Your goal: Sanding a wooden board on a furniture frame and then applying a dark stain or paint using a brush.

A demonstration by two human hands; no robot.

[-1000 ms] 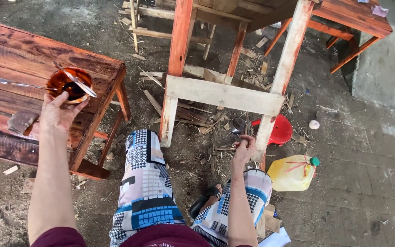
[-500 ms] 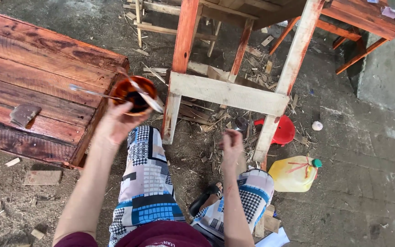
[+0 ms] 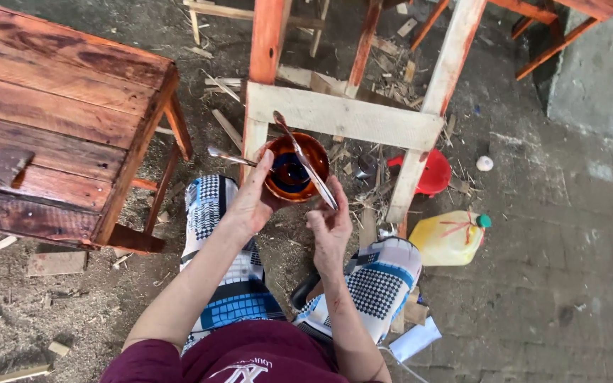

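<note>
My left hand point(image 3: 253, 202) holds a small round bowl point(image 3: 294, 170) of dark reddish-brown liquid in front of me, above my knees. Two thin metal-handled tools rest in the bowl: one handle point(image 3: 230, 156) sticks out to the left, the other point(image 3: 306, 162) lies slanted across the rim. My right hand point(image 3: 329, 225) is just below the bowl, fingers closing on the lower end of the slanted handle. Right behind the bowl stands a wooden frame point(image 3: 342, 113) with orange-stained legs and a pale bare crossbar.
A dark-stained wooden table point(image 3: 58, 120) stands at left with a scrap point(image 3: 5, 164) lying on it. A red lid or dish point(image 3: 431, 174), a yellow plastic jug point(image 3: 450, 237) and a small white ball point(image 3: 484, 163) sit on the dirty floor at right. Wood offcuts litter the ground.
My left hand carried the bowl from over the stained table rightward to in front of the frame. My right hand rose from near the frame leg to the tool handle.
</note>
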